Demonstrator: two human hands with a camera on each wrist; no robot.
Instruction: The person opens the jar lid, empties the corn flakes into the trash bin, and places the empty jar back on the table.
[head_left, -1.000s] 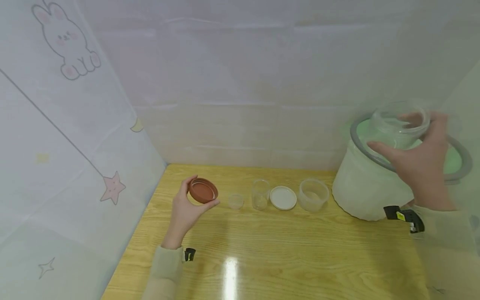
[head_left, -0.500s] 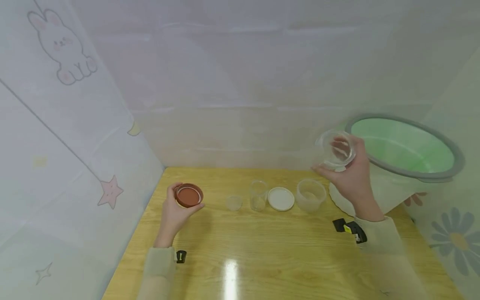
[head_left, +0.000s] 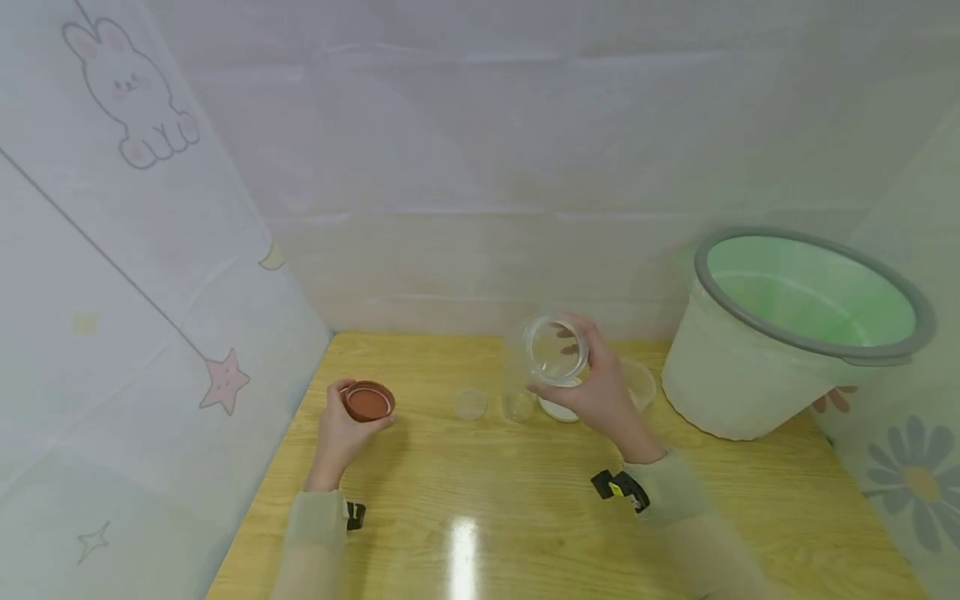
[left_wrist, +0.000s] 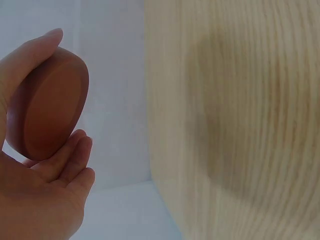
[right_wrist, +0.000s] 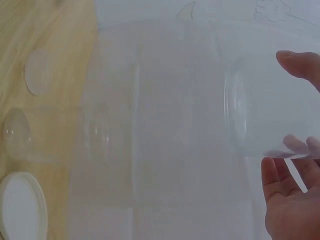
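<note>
Pinched at its rim between thumb and fingers, a reddish-brown round lid (head_left: 369,401) is in my left hand (head_left: 339,435), raised over the table's left side with its hollow face up. The left wrist view shows the lid's smooth outer face (left_wrist: 54,110). My right hand (head_left: 603,396) grips a clear jar (head_left: 555,354) in the air, its mouth tilted toward me. Behind that jar stands a clear cylinder jar (head_left: 517,407), partly hidden. A white lid (head_left: 558,412) lies beside it, partly covered by the right hand. The right wrist view shows the gripped jar's base (right_wrist: 240,107).
A small clear lid (head_left: 470,405) lies left of the cylinder jar. A translucent tub (head_left: 642,383) is partly hidden behind the right hand. At the right stands a large white bucket (head_left: 720,375) with a grey rim and green inside. Patterned sheets (head_left: 450,150) enclose the wooden table (head_left: 420,517).
My right hand has carried the clear jar from over the bucket leftward and down, to above the cylinder jar and white lid. The left hand with the brown lid has moved slightly left and down.
</note>
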